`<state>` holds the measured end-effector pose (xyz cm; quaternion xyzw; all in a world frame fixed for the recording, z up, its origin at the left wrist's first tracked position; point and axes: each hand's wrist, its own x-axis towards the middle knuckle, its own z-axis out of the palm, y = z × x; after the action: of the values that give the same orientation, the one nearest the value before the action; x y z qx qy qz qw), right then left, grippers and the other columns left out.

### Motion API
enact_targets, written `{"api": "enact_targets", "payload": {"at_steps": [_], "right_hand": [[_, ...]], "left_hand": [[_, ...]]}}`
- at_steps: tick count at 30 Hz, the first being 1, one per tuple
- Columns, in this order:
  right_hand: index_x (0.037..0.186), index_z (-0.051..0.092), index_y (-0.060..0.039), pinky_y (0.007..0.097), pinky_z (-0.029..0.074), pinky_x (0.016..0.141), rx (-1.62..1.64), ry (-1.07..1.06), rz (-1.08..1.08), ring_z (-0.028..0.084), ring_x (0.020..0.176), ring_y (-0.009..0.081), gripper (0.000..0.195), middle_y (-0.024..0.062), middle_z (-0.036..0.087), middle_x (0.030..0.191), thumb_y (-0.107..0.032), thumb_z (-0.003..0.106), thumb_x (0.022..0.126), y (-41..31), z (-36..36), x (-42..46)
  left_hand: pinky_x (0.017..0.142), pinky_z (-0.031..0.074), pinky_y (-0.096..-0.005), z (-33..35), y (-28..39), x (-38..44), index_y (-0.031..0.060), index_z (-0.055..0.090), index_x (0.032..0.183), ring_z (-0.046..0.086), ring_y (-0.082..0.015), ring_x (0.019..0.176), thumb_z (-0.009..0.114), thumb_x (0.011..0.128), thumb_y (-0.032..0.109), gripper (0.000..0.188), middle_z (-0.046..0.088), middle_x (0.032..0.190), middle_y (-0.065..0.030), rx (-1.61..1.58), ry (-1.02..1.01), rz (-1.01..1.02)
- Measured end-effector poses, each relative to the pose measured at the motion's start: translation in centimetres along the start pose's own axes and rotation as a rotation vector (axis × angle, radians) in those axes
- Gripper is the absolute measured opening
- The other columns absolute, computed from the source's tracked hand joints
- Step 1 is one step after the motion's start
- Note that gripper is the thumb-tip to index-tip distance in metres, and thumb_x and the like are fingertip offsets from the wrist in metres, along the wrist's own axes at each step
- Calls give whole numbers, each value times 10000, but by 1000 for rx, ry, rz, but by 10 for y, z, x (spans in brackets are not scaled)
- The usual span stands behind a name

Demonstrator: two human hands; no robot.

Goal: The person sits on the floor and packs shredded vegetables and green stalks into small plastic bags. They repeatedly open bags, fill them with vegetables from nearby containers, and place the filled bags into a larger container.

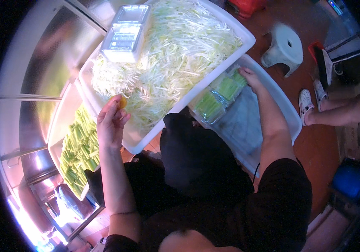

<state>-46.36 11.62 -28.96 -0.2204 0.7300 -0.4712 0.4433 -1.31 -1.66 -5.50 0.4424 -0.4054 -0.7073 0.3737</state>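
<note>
My left hand [113, 121] is raised over the near left part of a large white plastic tub [184, 100], pinching a small round orange-yellow object [122, 102] whose kind I cannot make out. Pale shredded vegetable [186, 47] fills that tub. Off to the right, my right hand [251, 78] rests at the far end of a clear plastic container [230, 84] packed with cut green stalks; its fingers are partly hidden at the edge. A similar filled container [210, 105] lies beside it, both inside a second white tub [246, 116].
Nested clear containers [125, 34] sit on the shreds at the far left. Another tub holds cut green stalks [81, 149] at left, by metal cabinet doors [41, 123]. A white stool [284, 47] and another person's legs in white clogs [306, 105] are at right.
</note>
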Motion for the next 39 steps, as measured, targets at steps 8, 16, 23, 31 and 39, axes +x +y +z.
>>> {"api": "enact_targets", "payload": {"at_steps": [8,16,23,31,39], "right_hand": [[1015,595,-11,296,450,771,-50,530,-509,582,855,165,267,95,632,931,-228,483,904,-52,-49,-17],[1122,566,-65,278,446,826,-371,-160,-1040,582,952,172,301,89,615,1052,-123,590,827,-295,173,-126],[941,646,-109,388,456,813,-1088,-20,-926,581,907,320,243,142,625,958,-178,647,708,-311,285,-66],[758,669,-62,276,490,624,-914,-168,-691,611,643,151,176,54,653,720,-210,724,680,-341,271,-78],[860,636,28,215,476,639,-358,-260,-865,590,681,95,119,52,641,769,-47,641,768,-361,252,-154]], "left_hand": [[624,538,-266,1,16,-8,12,553,1126,596,-122,661,515,880,139,279,612,912,-50,-104,48,9],[699,538,-266,2,37,-26,-3,545,1118,616,-153,725,509,858,65,271,613,840,-82,-287,22,22],[711,540,-280,-11,67,-34,-11,545,1115,614,-165,749,513,857,73,273,594,878,-76,-452,18,222],[739,536,-293,-29,81,-44,-24,544,1096,596,-186,799,511,857,102,272,567,892,-78,-622,29,291],[847,478,-349,-20,71,-39,-17,534,1076,565,-240,885,582,837,182,314,518,956,-87,-629,-16,252]]}}
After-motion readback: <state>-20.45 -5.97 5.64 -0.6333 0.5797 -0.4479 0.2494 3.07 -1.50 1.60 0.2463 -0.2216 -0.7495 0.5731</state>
